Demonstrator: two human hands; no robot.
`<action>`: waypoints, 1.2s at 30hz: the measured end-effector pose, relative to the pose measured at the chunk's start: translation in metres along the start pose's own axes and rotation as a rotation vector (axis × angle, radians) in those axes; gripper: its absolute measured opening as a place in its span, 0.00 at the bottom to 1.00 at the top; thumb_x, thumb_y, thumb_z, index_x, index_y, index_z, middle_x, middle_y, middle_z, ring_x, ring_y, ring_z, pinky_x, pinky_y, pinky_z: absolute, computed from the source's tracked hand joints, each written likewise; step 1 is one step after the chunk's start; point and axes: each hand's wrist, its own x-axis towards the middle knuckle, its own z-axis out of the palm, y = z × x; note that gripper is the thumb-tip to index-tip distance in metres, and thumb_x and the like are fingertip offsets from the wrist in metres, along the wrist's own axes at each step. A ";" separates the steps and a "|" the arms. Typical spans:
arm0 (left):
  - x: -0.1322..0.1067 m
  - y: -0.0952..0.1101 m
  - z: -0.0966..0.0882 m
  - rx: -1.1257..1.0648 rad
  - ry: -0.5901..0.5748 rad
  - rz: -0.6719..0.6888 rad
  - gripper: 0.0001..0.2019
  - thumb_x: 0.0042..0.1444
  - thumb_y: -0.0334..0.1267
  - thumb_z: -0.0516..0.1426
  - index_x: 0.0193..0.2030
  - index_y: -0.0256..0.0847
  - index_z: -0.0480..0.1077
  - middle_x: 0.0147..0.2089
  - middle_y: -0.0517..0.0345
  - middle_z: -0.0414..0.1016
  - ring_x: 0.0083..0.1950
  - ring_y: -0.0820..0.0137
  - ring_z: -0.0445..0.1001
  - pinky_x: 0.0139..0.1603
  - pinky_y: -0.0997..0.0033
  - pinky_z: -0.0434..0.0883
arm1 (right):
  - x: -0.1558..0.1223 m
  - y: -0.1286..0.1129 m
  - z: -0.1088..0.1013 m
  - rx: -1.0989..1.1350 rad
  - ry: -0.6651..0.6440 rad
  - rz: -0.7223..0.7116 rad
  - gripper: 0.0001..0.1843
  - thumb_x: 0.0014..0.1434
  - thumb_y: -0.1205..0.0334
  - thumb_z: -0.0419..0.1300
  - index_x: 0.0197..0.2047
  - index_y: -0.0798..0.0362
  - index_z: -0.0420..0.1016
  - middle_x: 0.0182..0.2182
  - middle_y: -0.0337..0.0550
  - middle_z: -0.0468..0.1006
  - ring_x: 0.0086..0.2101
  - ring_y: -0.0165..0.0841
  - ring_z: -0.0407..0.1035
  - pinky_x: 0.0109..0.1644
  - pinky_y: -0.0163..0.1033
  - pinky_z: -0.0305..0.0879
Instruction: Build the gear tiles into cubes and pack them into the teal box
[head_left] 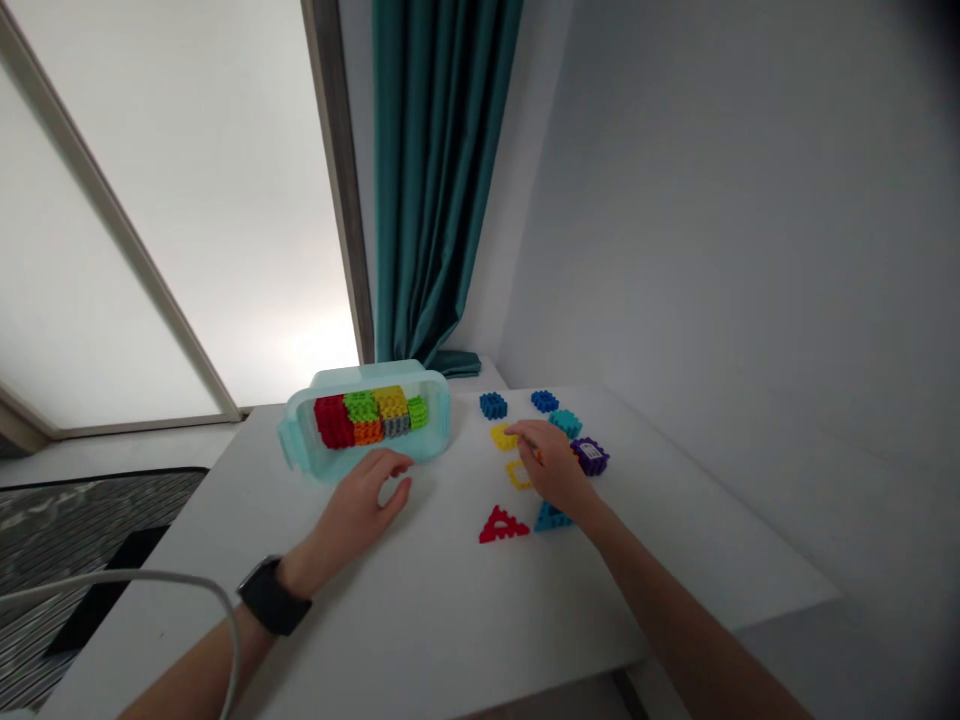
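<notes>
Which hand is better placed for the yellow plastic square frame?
Right, probably: the right hand sits beside the yellow plastic square frame; the left hand rests farther away, at the pale blue plastic tub.

Yellow square tile (504, 436): flat, hollow, lying on the white table (442, 620)
Pale blue plastic tub (375, 375): open, packed with multicoloured interlocking blocks (367, 415)

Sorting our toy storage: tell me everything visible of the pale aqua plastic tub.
The pale aqua plastic tub is a shallow, lidless rectangular box with rounded corners and a tab at its left end. It sits on the white table, packed with red, green, yellow, orange and grey blocks. The left hand's fingers are at its near rim, perhaps touching.
</notes>
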 end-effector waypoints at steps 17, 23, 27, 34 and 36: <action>0.128 0.017 0.170 0.172 -0.356 0.012 0.11 0.59 0.35 0.57 0.49 0.39 0.67 0.50 0.43 0.72 0.54 0.53 0.68 0.56 0.52 0.65 | -0.019 0.026 -0.005 -0.085 0.110 0.028 0.16 0.63 0.69 0.49 0.46 0.49 0.76 0.44 0.47 0.79 0.51 0.42 0.68 0.63 0.54 0.53; 0.128 0.015 0.171 0.195 -0.334 -0.024 0.10 0.57 0.38 0.59 0.46 0.39 0.70 0.43 0.44 0.73 0.49 0.53 0.70 0.53 0.53 0.65 | -0.023 0.019 -0.008 -0.063 0.117 0.018 0.16 0.63 0.70 0.50 0.46 0.49 0.75 0.43 0.47 0.79 0.51 0.41 0.68 0.62 0.55 0.54; 0.114 0.020 0.156 0.201 -0.313 -0.048 0.12 0.55 0.40 0.61 0.44 0.41 0.70 0.41 0.47 0.74 0.47 0.54 0.71 0.50 0.56 0.67 | -0.025 0.015 -0.012 -0.034 0.172 -0.005 0.15 0.62 0.71 0.50 0.45 0.49 0.75 0.42 0.46 0.79 0.48 0.41 0.70 0.61 0.53 0.58; 0.071 0.024 0.096 -0.056 -0.175 -0.081 0.10 0.55 0.42 0.61 0.39 0.43 0.66 0.41 0.54 0.74 0.43 0.62 0.73 0.45 0.62 0.69 | -0.026 -0.006 -0.005 -0.044 0.132 -0.094 0.18 0.63 0.71 0.51 0.52 0.48 0.73 0.43 0.48 0.77 0.47 0.42 0.71 0.54 0.53 0.66; 0.058 0.022 0.076 -0.124 -0.151 -0.118 0.10 0.55 0.44 0.60 0.39 0.43 0.65 0.39 0.57 0.74 0.39 0.65 0.73 0.41 0.64 0.70 | -0.027 -0.021 0.000 -0.037 0.060 -0.182 0.20 0.62 0.71 0.52 0.55 0.47 0.71 0.48 0.50 0.75 0.50 0.42 0.69 0.55 0.53 0.67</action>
